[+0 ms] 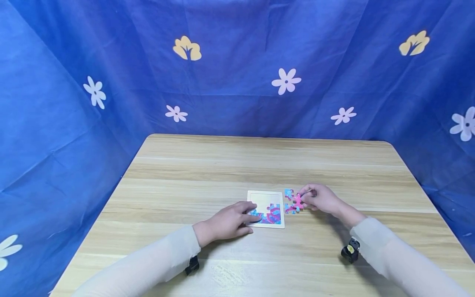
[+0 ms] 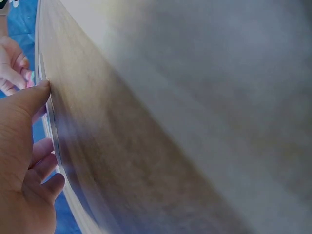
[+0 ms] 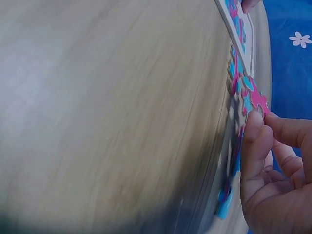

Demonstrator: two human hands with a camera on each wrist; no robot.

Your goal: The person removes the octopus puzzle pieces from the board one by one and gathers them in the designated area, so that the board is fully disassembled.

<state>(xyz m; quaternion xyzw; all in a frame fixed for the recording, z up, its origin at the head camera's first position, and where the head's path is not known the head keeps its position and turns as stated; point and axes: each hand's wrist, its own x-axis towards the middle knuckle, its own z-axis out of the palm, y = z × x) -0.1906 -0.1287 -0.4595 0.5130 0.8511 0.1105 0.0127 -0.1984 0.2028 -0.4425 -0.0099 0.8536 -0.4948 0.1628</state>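
A square puzzle tray (image 1: 261, 199) with a pale rim lies flat near the middle of the table. Blue, pink and purple jigsaw pieces (image 1: 274, 215) fill its near side and right part, while its upper left shows bare board. My left hand (image 1: 229, 221) rests on the tray's left side, fingers spread over the rim and the fitted pieces. Just right of the tray, my right hand (image 1: 322, 200) pinches a pink jigsaw piece (image 3: 258, 97) between thumb and finger. Beside it lie loose blue and pink pieces (image 1: 289, 193); my fingers partly hide some in the right wrist view.
The wooden table (image 1: 208, 163) extends around the tray on all sides. Behind it and at both sides hangs a blue cloth (image 1: 230, 74) with white and yellow flower prints. A black wrist camera (image 1: 350, 250) sits under the right sleeve.
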